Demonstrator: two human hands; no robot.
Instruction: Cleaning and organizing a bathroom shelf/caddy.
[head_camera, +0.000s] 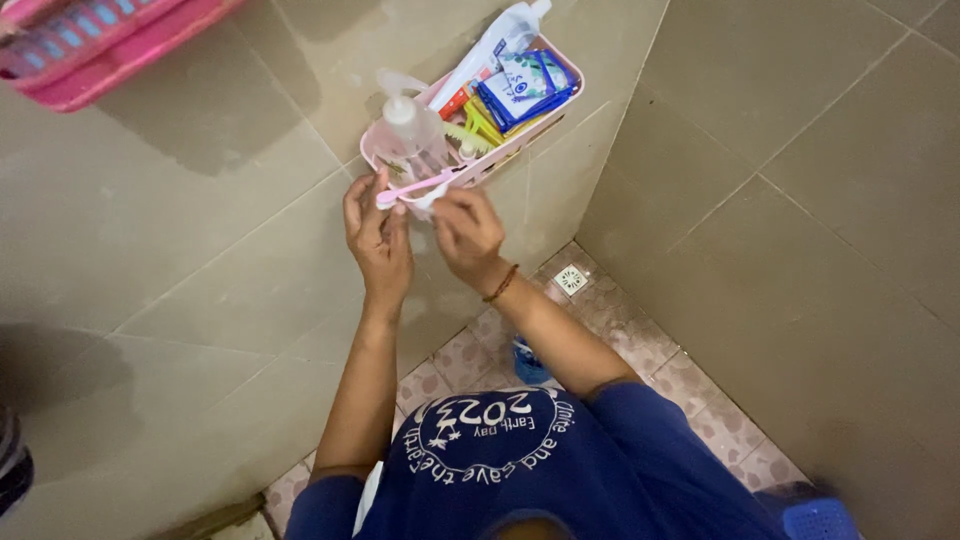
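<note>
My left hand holds a pink toothbrush level, just below a pale pink wall basket. My right hand pinches a small white thing at the brush's right end, touching the basket's lower edge; what it is I cannot tell. Both hands are raised against the beige tiled wall.
The basket holds a clear pump bottle, a white tube, blue sachets and yellow-green items. A pink shelf hangs at top left. Below lie a patterned floor with a drain and a blue slipper.
</note>
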